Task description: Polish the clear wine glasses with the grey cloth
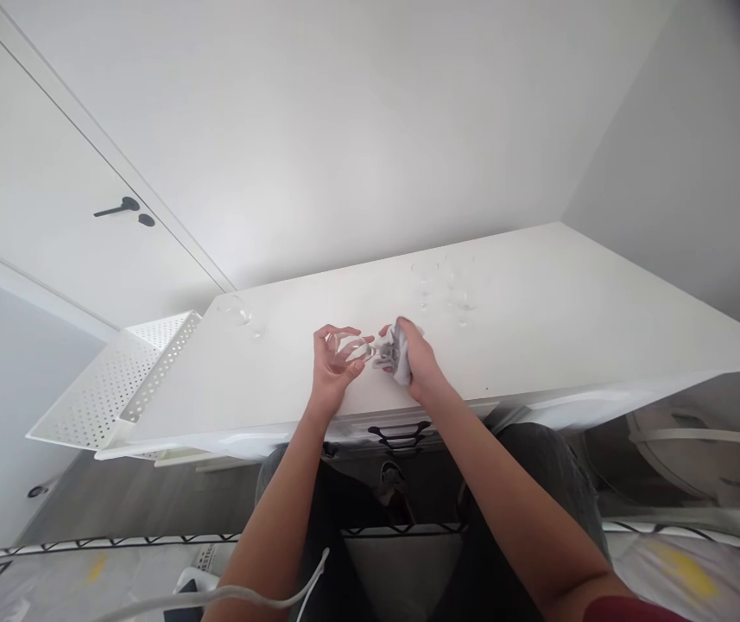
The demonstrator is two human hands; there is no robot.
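Note:
A clear stemmed glass [350,349] lies sideways between my hands, above the white tabletop [266,371]. My left hand [332,367] is curled around its bowl. In my right hand [420,358] is a pale grey cloth [401,361], bunched around the foot end of the glass; the foot itself is partly hidden by cloth and fingers. To the left, another clear glass [238,311] rests on the table. Beyond my right hand are several more transparent glasses [463,304], whose outlines are faint.
White perforated shelving [91,389] adjoins the table's left end. Dark drawer handles [401,432] show under the front edge, close to my knees. A white wall stands behind the table, with a door handle [124,206] at left. A white cable [233,593] passes by my left forearm.

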